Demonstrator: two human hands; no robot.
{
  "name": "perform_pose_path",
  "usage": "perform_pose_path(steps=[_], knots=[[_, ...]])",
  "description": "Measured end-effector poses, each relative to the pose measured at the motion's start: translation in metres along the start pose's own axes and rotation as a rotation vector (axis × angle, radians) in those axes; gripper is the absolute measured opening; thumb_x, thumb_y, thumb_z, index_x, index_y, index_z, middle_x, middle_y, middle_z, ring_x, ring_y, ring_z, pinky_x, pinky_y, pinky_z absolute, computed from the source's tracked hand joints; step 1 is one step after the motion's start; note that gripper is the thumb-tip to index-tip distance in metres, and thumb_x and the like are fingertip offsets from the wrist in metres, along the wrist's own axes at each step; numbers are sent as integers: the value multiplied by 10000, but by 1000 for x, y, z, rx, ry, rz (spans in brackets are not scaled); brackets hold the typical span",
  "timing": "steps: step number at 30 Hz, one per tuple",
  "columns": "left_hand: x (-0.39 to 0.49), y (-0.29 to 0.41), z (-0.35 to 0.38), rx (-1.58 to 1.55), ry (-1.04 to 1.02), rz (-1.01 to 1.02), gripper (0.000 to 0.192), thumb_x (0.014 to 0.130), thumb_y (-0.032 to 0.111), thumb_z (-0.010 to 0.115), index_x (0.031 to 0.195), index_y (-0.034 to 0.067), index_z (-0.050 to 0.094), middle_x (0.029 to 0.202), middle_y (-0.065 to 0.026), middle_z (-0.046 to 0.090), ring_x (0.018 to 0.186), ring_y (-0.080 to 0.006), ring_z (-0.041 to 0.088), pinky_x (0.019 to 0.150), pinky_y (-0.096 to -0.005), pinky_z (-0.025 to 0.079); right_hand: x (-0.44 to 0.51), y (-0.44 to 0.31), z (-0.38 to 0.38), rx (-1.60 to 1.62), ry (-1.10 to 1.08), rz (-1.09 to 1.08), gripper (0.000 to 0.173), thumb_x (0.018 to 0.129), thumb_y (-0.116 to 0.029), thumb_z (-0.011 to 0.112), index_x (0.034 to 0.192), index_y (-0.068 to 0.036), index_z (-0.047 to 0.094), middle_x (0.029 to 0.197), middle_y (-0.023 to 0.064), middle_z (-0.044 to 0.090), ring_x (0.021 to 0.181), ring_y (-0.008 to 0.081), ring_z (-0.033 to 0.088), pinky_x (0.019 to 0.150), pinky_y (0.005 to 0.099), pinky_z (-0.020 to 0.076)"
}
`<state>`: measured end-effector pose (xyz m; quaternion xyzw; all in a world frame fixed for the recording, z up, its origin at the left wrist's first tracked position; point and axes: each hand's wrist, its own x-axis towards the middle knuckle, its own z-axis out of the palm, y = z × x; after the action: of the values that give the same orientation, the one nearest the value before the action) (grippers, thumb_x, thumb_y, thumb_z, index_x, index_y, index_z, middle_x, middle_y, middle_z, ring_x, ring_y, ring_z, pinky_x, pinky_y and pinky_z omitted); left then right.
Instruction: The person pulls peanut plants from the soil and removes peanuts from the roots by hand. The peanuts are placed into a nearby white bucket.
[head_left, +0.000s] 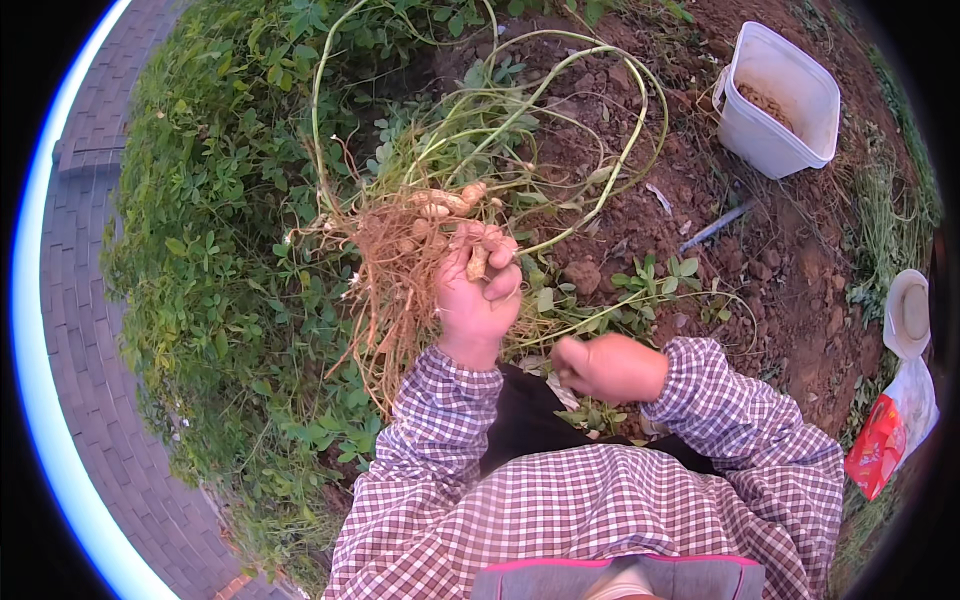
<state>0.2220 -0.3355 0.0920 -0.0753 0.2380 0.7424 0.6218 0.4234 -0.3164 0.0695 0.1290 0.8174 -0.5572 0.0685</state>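
My left hand (480, 300) grips an uprooted peanut plant at its root end. A tangle of brown roots (390, 270) hangs beside the wrist. Peanut pods (450, 201) cluster just above my fingers, and one pod (477, 264) shows between the fingers. Long green stems (555, 71) arch away over the soil. My right hand (611, 367) is lower and to the right, blurred, with its fingers curled in. Whether it holds anything is not visible. Leaves and a thin stem lie on the ground near it.
A white plastic bucket (772, 154) with peanuts (763, 105) at its bottom stands at upper right. A pale stick-like object (716, 225) lies on the soil. Leafy plants (217, 300) border a paved path (82, 315) at left. A whitish container (906, 315) and a red-and-clear bag (881, 442) lie at right.
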Motion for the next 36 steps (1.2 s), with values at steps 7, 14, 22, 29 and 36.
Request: perform_pose_path(steps=[7, 14, 22, 29, 36], knots=[[-1, 6, -7, 72, -46, -1, 231, 996, 236, 431, 873, 72, 537, 765, -28, 510, 577, -98, 420, 358, -177, 262, 5, -10, -47, 388, 332, -108, 291, 861, -155, 671, 1033, -17, 481, 878, 106, 691, 738, 156, 677, 614, 263, 539], [-1, -3, -22, 225, -1, -88, 235, 967, 254, 500, 1067, 63, 593, 1058, -86, 616, 859, -185, 588, 612, -269, 471, 14, -17, -70, 884, 471, -142, 214, 889, -106, 638, 1036, -19, 508, 842, 50, 648, 572, 29, 525, 474, 188, 420], [-8, -3, 0, 519, -145, -142, 385, 894, 264, 568, 1179, 6, 577, 1305, -167, 524, 1157, -272, 518, 986, -416, 420, 34, -16, -69, 209, 499, -77, 276, 809, -160, 709, 989, 0, 574, 786, 131, 647, 708, 261, 653, 638, 329, 518], [0, -8, -26, 615, -45, -72, 243, 912, 266, 567, 1005, 46, 612, 1203, -132, 564, 1031, -245, 543, 916, -409, 441, 44, -12, -60, 288, 588, -129, 307, 792, -166, 729, 955, 25, 551, 800, 136, 659, 736, 254, 670, 652, 330, 531], [-2, -12, -20, 338, -21, -49, 201, 960, 241, 523, 951, 50, 585, 934, -85, 620, 904, -201, 579, 865, -356, 455, 43, -8, -60, 379, 586, -75, 307, 792, -152, 733, 932, 16, 518, 807, 135, 662, 731, 237, 669, 650, 319, 530]])
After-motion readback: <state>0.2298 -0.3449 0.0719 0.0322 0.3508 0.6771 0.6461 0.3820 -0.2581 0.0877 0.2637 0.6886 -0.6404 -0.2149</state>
